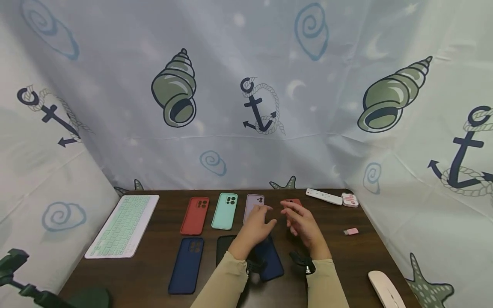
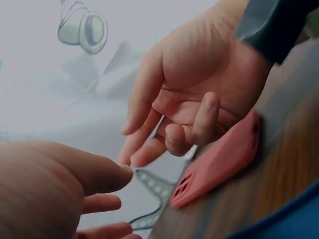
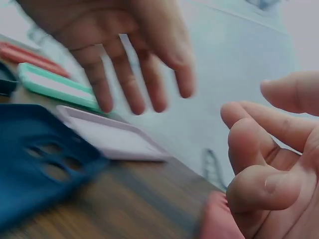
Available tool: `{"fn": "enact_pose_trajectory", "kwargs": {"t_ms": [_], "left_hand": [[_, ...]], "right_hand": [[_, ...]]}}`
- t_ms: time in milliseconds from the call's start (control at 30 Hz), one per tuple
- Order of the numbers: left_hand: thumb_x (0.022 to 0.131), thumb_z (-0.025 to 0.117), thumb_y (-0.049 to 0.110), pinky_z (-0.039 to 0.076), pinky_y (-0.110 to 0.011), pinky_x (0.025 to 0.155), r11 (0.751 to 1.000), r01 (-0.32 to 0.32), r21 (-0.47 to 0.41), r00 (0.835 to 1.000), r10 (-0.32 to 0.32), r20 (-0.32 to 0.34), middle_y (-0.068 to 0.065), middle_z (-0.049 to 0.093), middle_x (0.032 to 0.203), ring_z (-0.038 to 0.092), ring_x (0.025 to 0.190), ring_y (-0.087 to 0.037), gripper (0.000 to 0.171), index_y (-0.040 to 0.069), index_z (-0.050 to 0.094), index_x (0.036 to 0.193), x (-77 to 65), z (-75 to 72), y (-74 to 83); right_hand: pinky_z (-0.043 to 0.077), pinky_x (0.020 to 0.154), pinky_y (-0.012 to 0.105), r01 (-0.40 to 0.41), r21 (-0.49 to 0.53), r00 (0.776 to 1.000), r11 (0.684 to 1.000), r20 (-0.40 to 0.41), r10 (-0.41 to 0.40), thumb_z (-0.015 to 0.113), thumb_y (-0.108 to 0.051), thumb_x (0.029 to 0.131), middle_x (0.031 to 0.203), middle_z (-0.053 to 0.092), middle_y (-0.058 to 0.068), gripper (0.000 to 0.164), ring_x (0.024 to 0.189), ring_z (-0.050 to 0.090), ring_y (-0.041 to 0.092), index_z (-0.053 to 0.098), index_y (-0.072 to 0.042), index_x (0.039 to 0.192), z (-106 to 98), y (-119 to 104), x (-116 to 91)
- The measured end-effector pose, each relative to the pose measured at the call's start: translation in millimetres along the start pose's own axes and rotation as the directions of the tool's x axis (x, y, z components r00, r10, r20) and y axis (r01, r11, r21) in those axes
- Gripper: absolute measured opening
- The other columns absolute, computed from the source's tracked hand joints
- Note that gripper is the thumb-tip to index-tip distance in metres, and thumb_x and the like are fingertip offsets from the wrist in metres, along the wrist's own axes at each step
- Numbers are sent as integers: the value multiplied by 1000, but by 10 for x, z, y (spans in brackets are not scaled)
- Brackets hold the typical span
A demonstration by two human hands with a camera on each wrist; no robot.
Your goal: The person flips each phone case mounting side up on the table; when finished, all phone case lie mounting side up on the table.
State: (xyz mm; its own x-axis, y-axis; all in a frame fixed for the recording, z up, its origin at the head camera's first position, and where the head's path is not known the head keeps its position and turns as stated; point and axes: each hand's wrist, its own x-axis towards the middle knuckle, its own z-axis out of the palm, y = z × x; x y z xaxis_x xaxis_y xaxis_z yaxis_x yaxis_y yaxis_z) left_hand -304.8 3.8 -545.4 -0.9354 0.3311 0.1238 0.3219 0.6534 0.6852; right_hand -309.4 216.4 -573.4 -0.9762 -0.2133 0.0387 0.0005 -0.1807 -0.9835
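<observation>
My left hand (image 1: 255, 226) hovers over the lilac phone case (image 1: 252, 202), its fingers extended and holding nothing. Facing it, my right hand (image 1: 306, 226) has loosely bent fingers and is also bare. Behind the right hand lies a red phone case (image 2: 219, 162), mostly hidden in the head view. Under the left forearm are a blue phone case (image 1: 271, 259) and a black phone case (image 1: 223, 246), both partly covered. Left of the hands lie a mint phone case (image 1: 224, 211), another red phone case (image 1: 194, 216) and a second blue phone case (image 1: 186, 265).
A white keyboard (image 1: 122, 226) with green keys lies at the left. On the right are a white remote (image 1: 323, 196), a small pink-and-white box (image 1: 349, 199), a pink USB stick (image 1: 351, 231) and a white mouse (image 1: 386, 289). A dark green stand (image 1: 36, 295) occupies the near left corner.
</observation>
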Motion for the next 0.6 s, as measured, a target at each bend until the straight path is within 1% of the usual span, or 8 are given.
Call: {"fn": "enact_pose_trajectory", "kwargs": {"t_ms": [67, 133, 200, 267, 333, 400, 467, 600], "left_hand": [[98, 67, 32, 51, -43, 92, 1000, -12, -29, 1000, 13, 22, -12, 56, 125, 59, 110, -23, 46, 12, 58, 138, 13, 91, 73], [99, 66, 32, 51, -41, 90, 999, -10, -50, 998, 13, 57, -10, 56, 125, 59, 108, -21, 47, 12, 57, 140, 27, 187, 131], [99, 65, 33, 52, -39, 88, 998, -6, -57, 996, 11, 91, -9, 56, 127, 59, 108, -19, 49, 11, 55, 143, 42, 287, 175], [100, 64, 33, 52, -37, 85, 998, 1, -60, 992, 6, 125, -9, 55, 130, 59, 106, -18, 52, 11, 53, 145, 58, 371, 206], [100, 63, 33, 52, -36, 84, 998, 3, -62, 989, 6, 146, -10, 55, 132, 59, 104, -17, 53, 10, 51, 147, 73, 435, 228], [100, 63, 33, 52, -37, 88, 998, 3, -58, 988, 6, 154, -11, 54, 133, 59, 105, -17, 54, 10, 51, 147, 83, 478, 239], [100, 63, 35, 52, -40, 94, 999, 17, -50, 987, -9, 159, -12, 54, 136, 60, 112, -19, 55, 10, 51, 147, 76, 507, 245], [100, 63, 36, 48, -46, 106, 998, 40, -47, 984, -31, 177, -15, 51, 144, 57, 129, -27, 60, 8, 47, 150, 40, 550, 262]], "right_hand": [[39, 43, 22, 3, 16, 999, 1000, -52, -2, 56, -25, 105, 114, 65, 9, 49, 61, 52, 12, 47, -3, 148, -162, -16, -64], [38, 43, 22, -13, -21, 990, 1000, -141, 10, 58, -26, 105, 113, 67, 9, 50, 60, 51, 11, 48, -3, 148, -308, -19, -128], [39, 44, 23, -55, -91, 972, 994, -231, 33, 59, -29, 104, 112, 69, 9, 49, 60, 51, 11, 51, -5, 146, -420, -12, -176], [40, 46, 24, -111, -151, 950, 982, -307, 60, 59, -31, 104, 113, 69, 11, 47, 61, 52, 11, 55, -7, 143, -493, -5, -208], [40, 48, 26, -155, -202, 931, 967, -358, 74, 58, -32, 104, 116, 67, 14, 44, 64, 53, 12, 56, -9, 142, -536, 0, -218], [40, 50, 25, -195, -232, 911, 953, -403, 88, 57, -32, 105, 118, 66, 17, 41, 65, 54, 12, 59, -11, 140, -561, 11, -208], [41, 51, 25, -237, -268, 892, 934, -442, 99, 56, -33, 105, 118, 66, 17, 40, 67, 55, 13, 60, -12, 139, -574, 26, -193], [46, 54, 28, -338, -338, 846, 878, -517, 126, 54, -32, 106, 116, 65, 14, 37, 70, 59, 17, 62, -12, 136, -606, 65, -154]]}}
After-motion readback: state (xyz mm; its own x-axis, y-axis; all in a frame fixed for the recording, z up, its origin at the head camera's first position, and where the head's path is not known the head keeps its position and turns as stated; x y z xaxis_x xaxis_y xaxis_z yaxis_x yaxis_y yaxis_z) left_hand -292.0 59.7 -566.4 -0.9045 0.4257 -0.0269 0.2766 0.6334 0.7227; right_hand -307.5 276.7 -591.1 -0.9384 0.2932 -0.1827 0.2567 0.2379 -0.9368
